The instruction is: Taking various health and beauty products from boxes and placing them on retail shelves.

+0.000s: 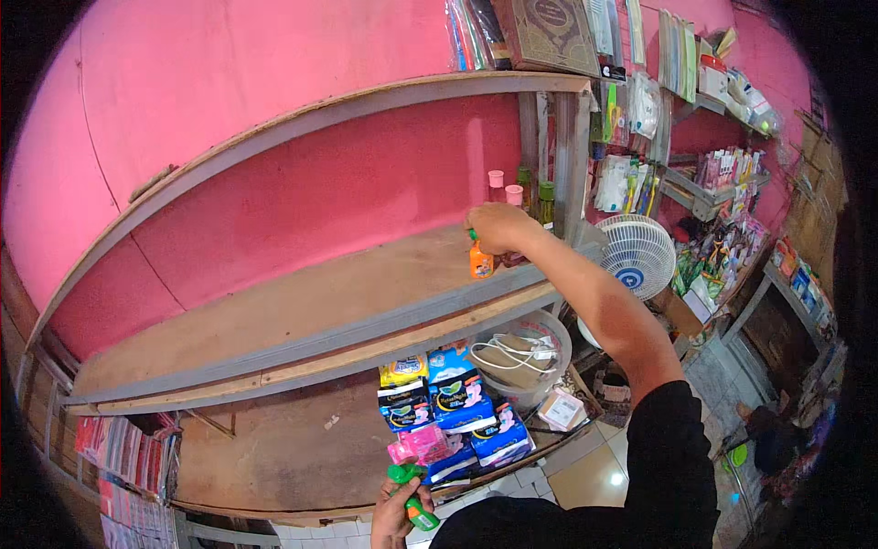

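Observation:
My right hand (499,228) reaches to the right end of the upper wooden shelf (309,302), its fingers closed on the green top of a small orange bottle (481,262) at the shelf's front. Just behind it stand bottles with pink caps (514,195) and bottles with green caps (545,202). Low in the picture, my left hand (401,511) holds green plastic bottles (420,516); how many is hard to tell. Close above it, a pink package (429,445) lies against blue packs of sanitary pads (461,401) on the lower shelf (274,446).
A clear plastic tub (559,343) with a white cable and a small white box (562,410) are right of the packs. A fan (634,257) stands beside the shelf post (573,158). Notebooks (127,446) are stacked at lower left. Hanging goods fill the right wall.

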The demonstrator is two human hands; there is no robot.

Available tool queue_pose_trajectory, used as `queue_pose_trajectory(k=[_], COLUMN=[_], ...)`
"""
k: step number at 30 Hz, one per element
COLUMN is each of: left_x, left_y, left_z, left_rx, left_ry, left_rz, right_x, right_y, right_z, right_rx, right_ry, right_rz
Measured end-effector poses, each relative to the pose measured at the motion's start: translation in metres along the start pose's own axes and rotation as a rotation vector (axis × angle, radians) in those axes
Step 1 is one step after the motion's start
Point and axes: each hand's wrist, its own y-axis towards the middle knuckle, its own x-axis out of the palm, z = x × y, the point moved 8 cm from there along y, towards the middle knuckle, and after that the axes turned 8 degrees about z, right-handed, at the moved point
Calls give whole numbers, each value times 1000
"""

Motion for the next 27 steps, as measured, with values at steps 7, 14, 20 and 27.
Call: queue_pose_trajectory(k=[7,14,20,27], left_x=[-7,-4,-6,-8], left_y=[-1,-1,3,8], left_z=[-1,4,3,2], left_rx=[-4,-8,-13,-42], left_ry=[-19,-13,-7,-8], left_rz=[14,24,20,50], right_x=[-3,-32,-78,-63], right_y=[-2,-11,-6,7], right_z=[-8,-13,1,14], right_rx=[31,72,137,149], right_ry=[49,74,506,659], right_rz=[-107,-3,161,179])
